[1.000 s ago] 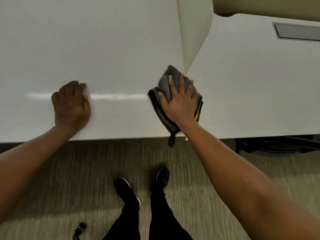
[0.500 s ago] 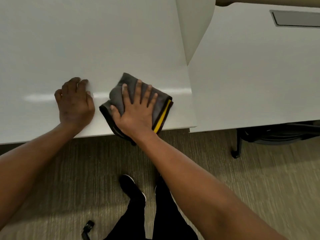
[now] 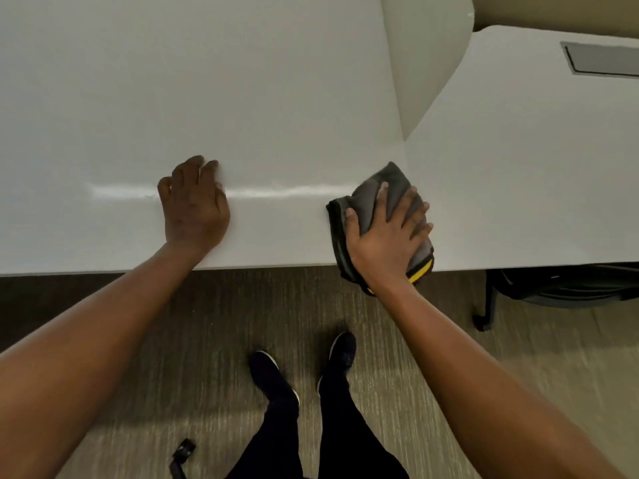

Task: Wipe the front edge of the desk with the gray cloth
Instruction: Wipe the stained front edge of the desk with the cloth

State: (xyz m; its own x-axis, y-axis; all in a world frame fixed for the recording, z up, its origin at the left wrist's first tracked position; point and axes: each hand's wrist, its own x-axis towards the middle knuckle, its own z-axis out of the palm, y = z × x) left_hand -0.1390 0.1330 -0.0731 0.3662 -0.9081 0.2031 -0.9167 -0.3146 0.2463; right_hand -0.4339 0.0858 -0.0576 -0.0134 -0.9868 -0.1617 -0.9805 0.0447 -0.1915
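Right hand [image 3: 387, 243] spread flat atop gray cloth [image 3: 371, 198] at desk [image 3: 276, 98] front edge (cloth overhangs).

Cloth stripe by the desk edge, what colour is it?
Yellow, bordered in black, on the gray cloth; clearest in the head view.

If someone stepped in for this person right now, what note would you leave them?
Left grip: a bare hand resting on the desk, holding nothing.
Right grip: fingers spread, pressing the cloth flat.
Cloth: at the front edge, where this desk meets the next desk. Its lower end hangs past the edge.
Done: the cloth is on the edge. How much is already wiped cannot be told.
Left: wipe along the front edge, likely toward the left grip.
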